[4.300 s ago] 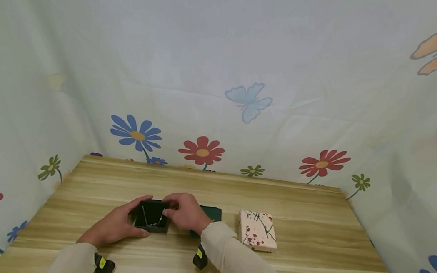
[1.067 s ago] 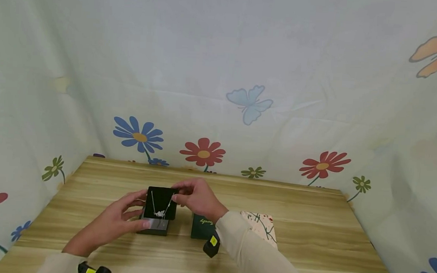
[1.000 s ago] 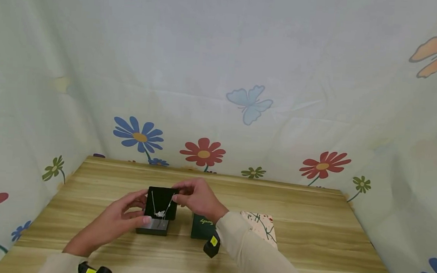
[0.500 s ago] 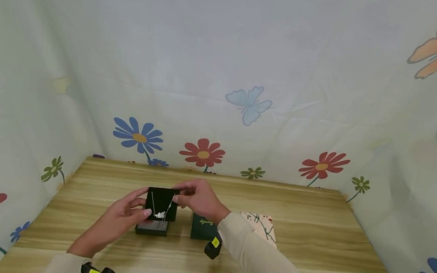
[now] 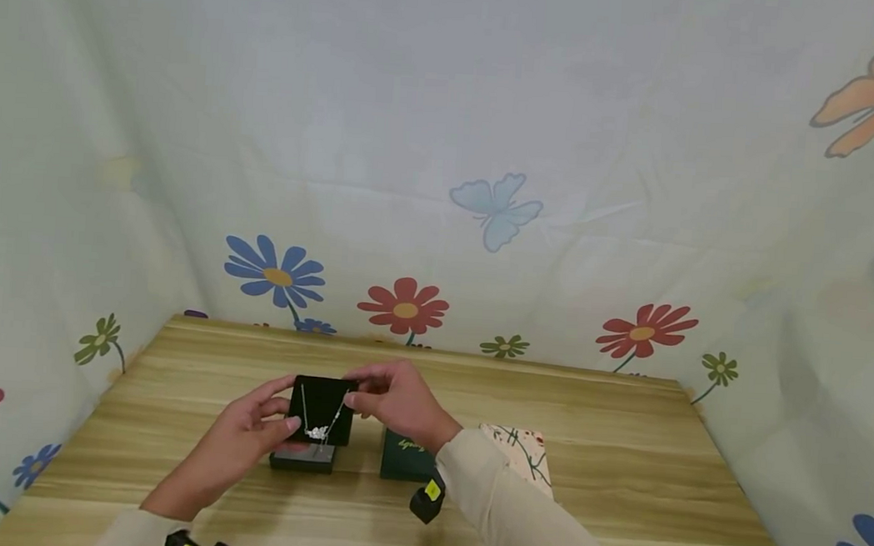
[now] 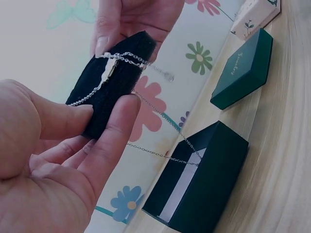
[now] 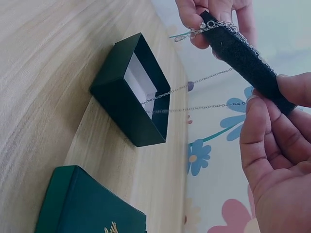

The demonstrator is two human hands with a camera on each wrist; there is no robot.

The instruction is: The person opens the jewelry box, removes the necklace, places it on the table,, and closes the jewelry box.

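Both hands hold a black velvet necklace pad [image 5: 321,400] tilted up over the small dark green jewelry box [image 5: 301,460]. My left hand [image 5: 247,437] pinches its left side, thumb on the front. The pad's upper right corner is between the thumb and fingers of my right hand [image 5: 399,400]. A silver necklace [image 5: 316,433] is draped across the pad's face, its pendant near the lower edge. Behind the pad, thin chain [image 6: 158,154] hangs down into the open box [image 6: 204,194], which has a pale inside.
A green box lid [image 5: 405,456] with gold lettering lies right of the box, partly under my right forearm. Farther right sits a cream floral-patterned box [image 5: 527,454]. The wooden table [image 5: 606,450] meets a flower-printed cloth backdrop [image 5: 597,233] at the back.
The pad with the necklace was inside the box at first and is now raised above it. My left hand has shifted from the box to the pad. Over the last half second little moved.
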